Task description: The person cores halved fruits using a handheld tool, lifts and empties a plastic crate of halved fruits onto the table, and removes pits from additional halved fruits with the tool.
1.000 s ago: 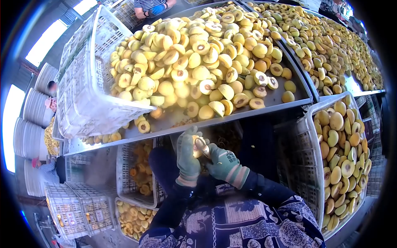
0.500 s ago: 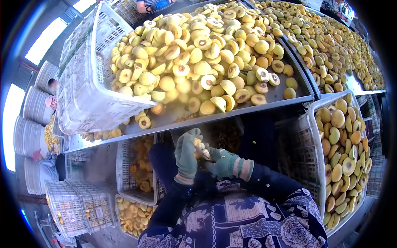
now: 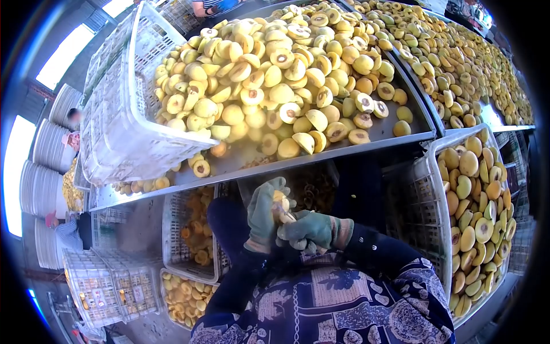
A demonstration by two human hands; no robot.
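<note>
Fruit (image 3: 279,199) in front of the surface (image 3: 381,133), grip of left hand (image 3: 262,218) clamped on it, grip of right hand (image 3: 314,229) curled close by, its contents impossible to tell, halves (image 3: 282,58) heaped beyond.

Camera mount: the person's head, one view.
Facing: forward and steeply down, past the patterned garment (image 3: 338,292) at bottom centre.
Hands: left hand (image 3: 262,217) and right hand (image 3: 318,230) at close range, just below mid-frame.
Metal table (image 3: 421,121): seen from above, beyond the hands, front edge slanting up rightward.
Windows (image 3: 19,172): far background, left edge.
Lens: wide, bending straight lines; dark rounded border.
</note>
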